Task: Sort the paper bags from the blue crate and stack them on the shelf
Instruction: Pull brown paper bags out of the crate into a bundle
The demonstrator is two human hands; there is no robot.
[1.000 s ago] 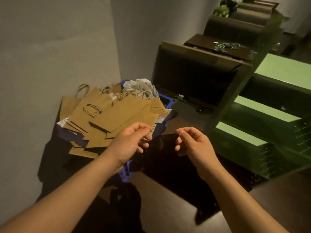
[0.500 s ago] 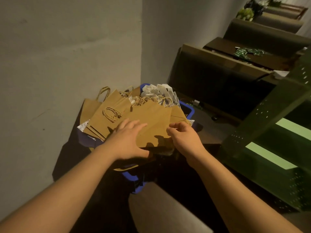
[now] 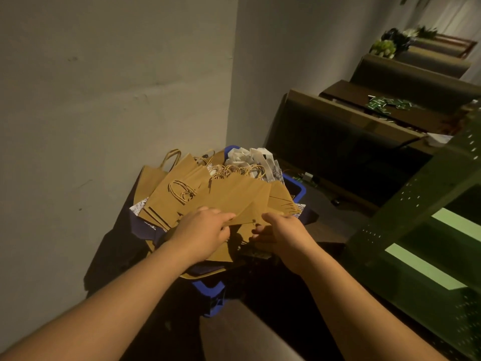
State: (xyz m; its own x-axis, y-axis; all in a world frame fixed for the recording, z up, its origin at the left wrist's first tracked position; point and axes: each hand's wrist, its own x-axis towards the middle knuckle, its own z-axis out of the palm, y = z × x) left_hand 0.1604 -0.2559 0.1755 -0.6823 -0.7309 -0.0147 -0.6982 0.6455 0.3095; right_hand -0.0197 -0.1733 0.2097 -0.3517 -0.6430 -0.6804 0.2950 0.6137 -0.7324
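A blue crate [image 3: 299,190] stands on the floor in the wall corner, heaped with flat brown paper bags [image 3: 166,201] and a few white patterned ones [image 3: 263,160] at the back. The top brown bag [image 3: 239,199] lies across the pile. My left hand [image 3: 203,234] grips its near edge, thumb on top and fingers under. My right hand [image 3: 279,231] pinches the same bag's near right edge. The green metal shelf [image 3: 421,246] stands to the right.
A grey wall corner closes in the crate on the left and behind. Dark brown cabinets [image 3: 351,142] step up along the back right, one strewn with small green pieces [image 3: 387,104]. Green plants [image 3: 385,46] sit on the highest step.
The view came closer to the crate. Both hands moved from hovering over the floor onto the pile, and now hold the near edge of the top brown bag.
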